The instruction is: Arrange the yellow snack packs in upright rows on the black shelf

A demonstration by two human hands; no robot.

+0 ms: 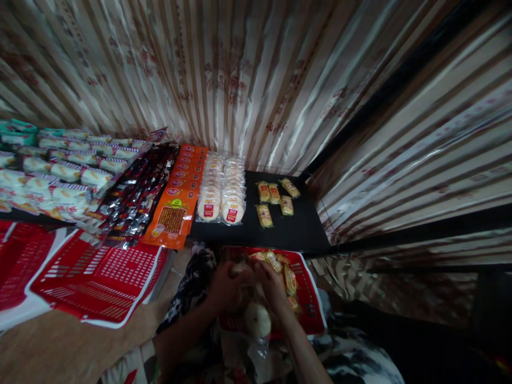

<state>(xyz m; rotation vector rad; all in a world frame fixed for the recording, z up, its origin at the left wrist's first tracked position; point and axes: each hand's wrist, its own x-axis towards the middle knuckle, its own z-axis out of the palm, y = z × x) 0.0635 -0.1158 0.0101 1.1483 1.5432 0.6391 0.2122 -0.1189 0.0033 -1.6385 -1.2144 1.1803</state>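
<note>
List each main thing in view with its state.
Left hand: curled, contents unclear
Right hand: curled, contents unclear
Pale round item: blurred
Right basket: open, holding yellow packets
Tabletop packets: five, wrapped, lying flat
Round white snacks: wrapped, two overlapping rows
Orange packs: overlapping
Dark packs: piled, overlapping
White bags: lined in rows
Middle basket: open-topped
Curtain: hanging in folds

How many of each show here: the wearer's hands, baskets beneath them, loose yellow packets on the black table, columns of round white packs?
Left hand and right hand: 2
Red basket: 1
Loose yellow packets: 5
White pack columns: 2
Total: 10
</note>
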